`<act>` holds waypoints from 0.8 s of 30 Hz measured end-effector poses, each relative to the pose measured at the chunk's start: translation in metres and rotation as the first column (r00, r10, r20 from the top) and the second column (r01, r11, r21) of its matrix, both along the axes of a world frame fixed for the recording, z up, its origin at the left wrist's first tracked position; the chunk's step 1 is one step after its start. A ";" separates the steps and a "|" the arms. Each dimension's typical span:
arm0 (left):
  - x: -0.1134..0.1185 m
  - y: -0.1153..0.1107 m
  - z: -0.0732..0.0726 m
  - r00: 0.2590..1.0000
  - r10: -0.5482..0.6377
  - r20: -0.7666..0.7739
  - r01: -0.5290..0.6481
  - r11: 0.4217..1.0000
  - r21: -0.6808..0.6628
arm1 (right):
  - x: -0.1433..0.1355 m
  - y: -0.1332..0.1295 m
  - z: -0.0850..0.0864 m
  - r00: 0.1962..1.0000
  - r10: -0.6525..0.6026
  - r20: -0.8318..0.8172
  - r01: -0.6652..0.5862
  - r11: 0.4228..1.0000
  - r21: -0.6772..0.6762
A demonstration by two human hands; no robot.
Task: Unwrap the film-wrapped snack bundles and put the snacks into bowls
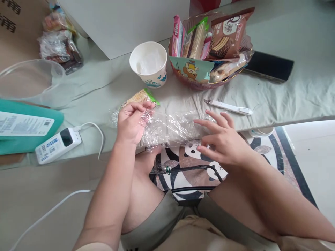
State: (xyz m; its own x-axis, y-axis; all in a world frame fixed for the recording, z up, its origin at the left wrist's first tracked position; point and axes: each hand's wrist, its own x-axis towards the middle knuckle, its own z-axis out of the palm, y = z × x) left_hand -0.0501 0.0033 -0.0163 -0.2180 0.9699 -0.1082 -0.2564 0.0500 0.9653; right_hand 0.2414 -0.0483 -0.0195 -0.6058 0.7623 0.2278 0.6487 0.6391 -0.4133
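Note:
My left hand is closed, pinching one end of a clear crinkled plastic wrapper over the table's front edge. At the wrapper's other end is my right hand, its fingers spread; whether the fingertips touch the film I cannot tell. Just behind my left hand lies a wrapped snack bar with a green end, partly hidden by the fingers. A white utility knife lies beyond my right hand. A paper cup stands upright behind the snack bar.
A pink glass bowl holds several packaged snacks, with a dark phone beside it. At left are a white power bank with a cable, a teal package, a clear plastic tub and crumpled wrappers. A panda-patterned mat lies below.

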 end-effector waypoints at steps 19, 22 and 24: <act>-0.008 0.000 0.013 0.959 -0.207 0.193 0.197 0.978 0.068 | 0.015 0.035 0.006 0.797 -0.455 -0.398 0.306 0.871 -0.384; -0.002 0.000 0.015 0.927 -0.272 0.259 0.299 0.952 -0.069 | 0.013 0.031 0.007 0.632 -0.603 -0.486 0.197 0.732 -0.652; 0.001 -0.001 0.013 0.905 -0.355 0.235 0.394 0.908 -0.143 | 0.010 0.031 0.007 0.554 -0.671 -0.493 0.110 0.646 -0.755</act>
State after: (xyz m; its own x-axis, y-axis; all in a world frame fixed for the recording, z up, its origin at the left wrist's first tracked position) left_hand -0.0488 0.0027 -0.0034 0.2023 0.9343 -0.2934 -0.3693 0.3503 0.8608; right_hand 0.2515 -0.0171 -0.0127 -0.0636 0.9818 -0.1788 0.0881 -0.1730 -0.9810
